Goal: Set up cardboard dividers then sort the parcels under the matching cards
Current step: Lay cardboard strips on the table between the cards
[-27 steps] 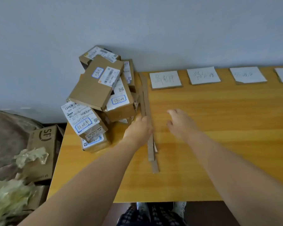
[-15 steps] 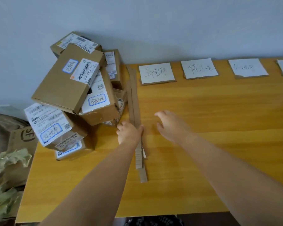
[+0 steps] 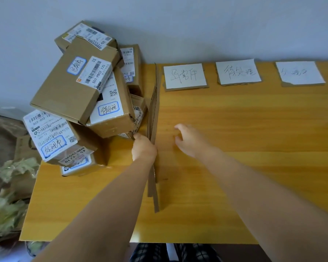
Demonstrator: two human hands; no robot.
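Note:
A bundle of long cardboard divider strips (image 3: 154,110) runs from the wall toward the table's front edge, tilted up on its long side. My left hand (image 3: 143,149) is shut on the strips near their middle. My right hand (image 3: 189,139) hovers just right of them, fingers apart, holding nothing. A leaning pile of brown parcels (image 3: 83,99) with white labels and handwritten blue-framed stickers stands left of the strips. Three white handwritten cards lie along the wall: the first card (image 3: 185,76), the second card (image 3: 238,71), the third card (image 3: 299,72).
The yellow wooden table (image 3: 254,138) stretches right; its left edge lies just past the parcels. On the floor at the left are a cardboard box (image 3: 24,146) and crumpled greenish packing paper (image 3: 6,210). A grey wall stands behind the table.
My left hand has closed on the divider strips and tipped them up from lying flat onto their edge. My right hand has stayed beside them. The camera has moved closer.

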